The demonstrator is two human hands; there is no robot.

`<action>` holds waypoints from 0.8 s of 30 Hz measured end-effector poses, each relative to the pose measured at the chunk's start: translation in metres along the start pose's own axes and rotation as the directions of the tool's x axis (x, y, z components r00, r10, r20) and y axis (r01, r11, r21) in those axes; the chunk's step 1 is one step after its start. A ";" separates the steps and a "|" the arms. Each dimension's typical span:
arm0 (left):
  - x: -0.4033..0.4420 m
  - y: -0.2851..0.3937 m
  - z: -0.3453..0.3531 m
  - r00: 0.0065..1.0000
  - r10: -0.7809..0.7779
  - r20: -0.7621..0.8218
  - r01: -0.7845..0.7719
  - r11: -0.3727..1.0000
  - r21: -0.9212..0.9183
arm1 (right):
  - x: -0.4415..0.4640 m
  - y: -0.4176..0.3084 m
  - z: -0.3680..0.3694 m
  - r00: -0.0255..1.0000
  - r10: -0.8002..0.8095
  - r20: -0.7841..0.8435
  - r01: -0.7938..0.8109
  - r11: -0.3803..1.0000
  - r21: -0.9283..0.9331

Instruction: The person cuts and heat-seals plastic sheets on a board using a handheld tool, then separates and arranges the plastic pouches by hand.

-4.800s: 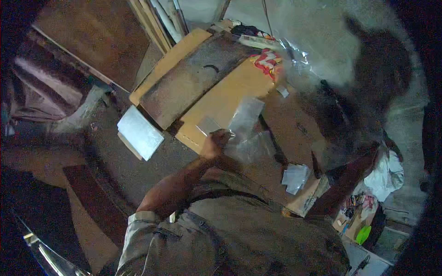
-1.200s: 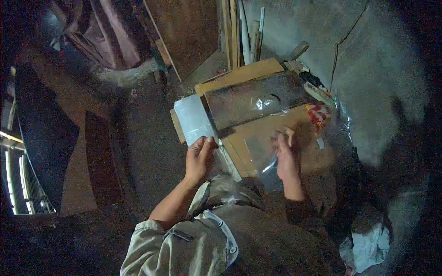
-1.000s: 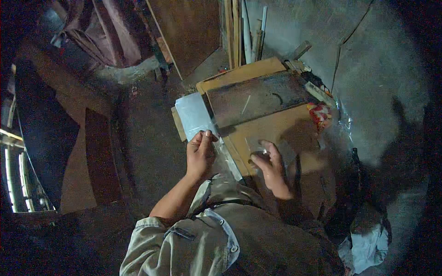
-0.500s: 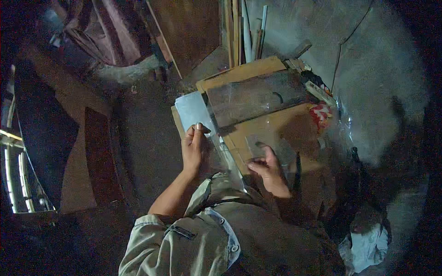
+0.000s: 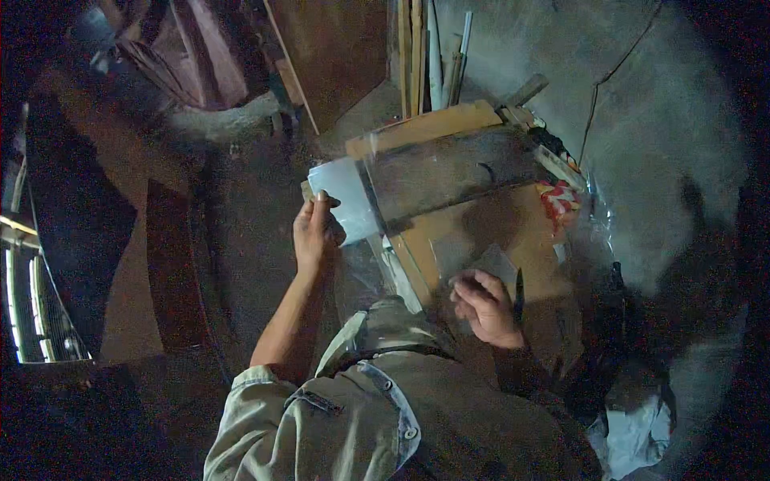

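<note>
My left hand (image 5: 315, 232) is closed in a pinch, thumb against the curled fingers, at the left edge of a stack of whitish translucent plastic sheets (image 5: 345, 188). A faint clear plastic film (image 5: 362, 268) seems to hang below this hand from its grip. The stack lies at the left side of a dark flat board (image 5: 441, 172), which rests on cardboard (image 5: 449, 220). My right hand (image 5: 488, 309) is over the cardboard's near part, its fingers curled together and slightly blurred. Beside its fingertips lies a clear plastic sheet (image 5: 499, 260); whether the hand grips anything is hidden.
A red and white wrapper (image 5: 559, 200) sits at the cardboard's right edge. Wooden sticks and pipes (image 5: 425, 60) lean upright behind, near a brown panel (image 5: 333, 60). Crumpled white material (image 5: 638, 437) lies low on the right. A grey wall (image 5: 666, 104) rises at the right.
My left hand has moved left and slightly up along the stack. My right hand has shifted right and down, and its spread fingers have curled in.
</note>
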State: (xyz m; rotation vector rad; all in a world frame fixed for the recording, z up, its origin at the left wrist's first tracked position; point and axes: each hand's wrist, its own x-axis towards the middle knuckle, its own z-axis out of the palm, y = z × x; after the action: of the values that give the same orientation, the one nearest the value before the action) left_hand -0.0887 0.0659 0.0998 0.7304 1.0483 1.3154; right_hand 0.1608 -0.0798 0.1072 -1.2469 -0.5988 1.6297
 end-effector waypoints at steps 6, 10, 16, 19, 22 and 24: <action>-0.036 0.006 0.009 0.977 -0.158 0.140 0.152 0.987 0.048 | 0.001 -0.019 0.021 0.973 -0.216 -0.084 0.224 0.970 0.098; -0.069 -0.025 0.013 0.900 -0.347 0.265 0.353 0.935 0.026 | 0.007 -0.023 0.024 0.963 -0.250 -0.105 0.255 0.966 0.039; -0.062 -0.021 0.015 0.950 -0.224 0.218 0.188 0.967 0.174 | 0.022 -0.035 0.007 0.942 -0.276 -0.192 0.284 0.959 0.015; -0.043 -0.002 0.031 0.958 -0.125 0.260 0.052 0.961 0.273 | 0.040 -0.061 -0.002 0.946 -0.265 -0.187 0.262 0.964 -0.041; -0.003 -0.004 0.050 0.974 -0.031 0.223 -0.014 0.980 0.198 | 0.084 -0.086 -0.011 0.927 -0.327 -0.185 0.319 0.945 -0.073; 0.024 0.001 0.063 0.981 -0.052 0.185 0.015 0.980 0.199 | 0.128 -0.099 -0.023 0.926 -0.340 -0.162 0.326 0.939 -0.105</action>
State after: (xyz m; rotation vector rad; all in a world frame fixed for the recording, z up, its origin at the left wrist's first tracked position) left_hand -0.0328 0.0979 0.1211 0.9634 1.0398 1.0989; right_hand 0.2190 0.0720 0.1228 -1.2529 -0.7234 1.2085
